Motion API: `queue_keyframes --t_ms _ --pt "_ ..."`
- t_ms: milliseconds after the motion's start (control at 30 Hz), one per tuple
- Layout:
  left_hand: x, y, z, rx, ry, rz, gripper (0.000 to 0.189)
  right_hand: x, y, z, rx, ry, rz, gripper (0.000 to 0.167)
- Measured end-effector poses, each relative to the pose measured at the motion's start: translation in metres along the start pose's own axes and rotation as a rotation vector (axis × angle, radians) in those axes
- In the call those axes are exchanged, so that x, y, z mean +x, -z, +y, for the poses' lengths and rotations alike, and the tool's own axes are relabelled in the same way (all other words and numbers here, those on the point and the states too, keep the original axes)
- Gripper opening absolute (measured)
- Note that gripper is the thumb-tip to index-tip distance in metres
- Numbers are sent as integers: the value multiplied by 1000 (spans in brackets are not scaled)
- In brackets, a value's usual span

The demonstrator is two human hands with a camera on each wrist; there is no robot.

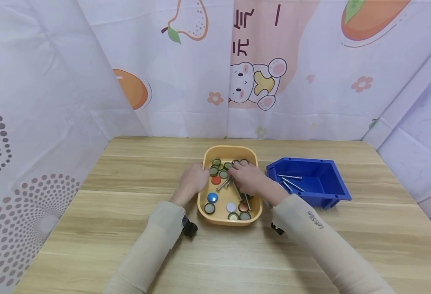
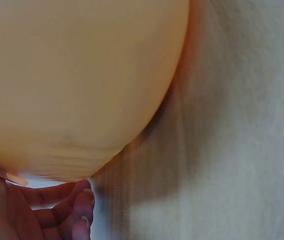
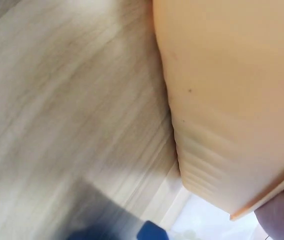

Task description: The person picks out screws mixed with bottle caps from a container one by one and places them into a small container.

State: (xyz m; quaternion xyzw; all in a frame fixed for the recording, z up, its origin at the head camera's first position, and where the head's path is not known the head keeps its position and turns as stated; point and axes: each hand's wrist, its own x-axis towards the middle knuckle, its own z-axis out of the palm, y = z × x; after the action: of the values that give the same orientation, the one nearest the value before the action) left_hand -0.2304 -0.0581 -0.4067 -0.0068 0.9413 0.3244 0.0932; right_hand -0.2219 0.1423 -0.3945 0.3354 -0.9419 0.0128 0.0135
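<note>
My left hand grips the left rim of a pale orange plastic tray. In the left wrist view its curled fingers lie against the tray's outer wall. Reaching over the right rim, my right hand has its fingers down among the tray's contents; its palm hides what they touch. Around it lie several bottle caps, among them a blue cap, a red cap and a whitish cap, most of the others turned inside up. Metal screws lie in the tray's middle, partly under the right hand.
Right of the tray stands a blue plastic bin with several screws in it. Both rest on a wood-grain table. A printed curtain hangs along the back edge, and more cloth hangs at both sides.
</note>
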Motion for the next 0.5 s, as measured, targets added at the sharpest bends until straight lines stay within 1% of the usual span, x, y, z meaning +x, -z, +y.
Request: queue_keyframes --t_ms 100,233,333,500 --pt "0 0 0 6 -3 4 36 0 -1 0 -20 17 33 14" --pt "0 -1 0 16 -9 11 37 -1 -1 -1 -28 29 35 11" --pt "0 -1 0 19 -15 16 36 -1 0 -2 -28 28 2 13" --pt "-1 -1 1 18 -11 19 36 0 -2 -2 -59 18 -66 9"
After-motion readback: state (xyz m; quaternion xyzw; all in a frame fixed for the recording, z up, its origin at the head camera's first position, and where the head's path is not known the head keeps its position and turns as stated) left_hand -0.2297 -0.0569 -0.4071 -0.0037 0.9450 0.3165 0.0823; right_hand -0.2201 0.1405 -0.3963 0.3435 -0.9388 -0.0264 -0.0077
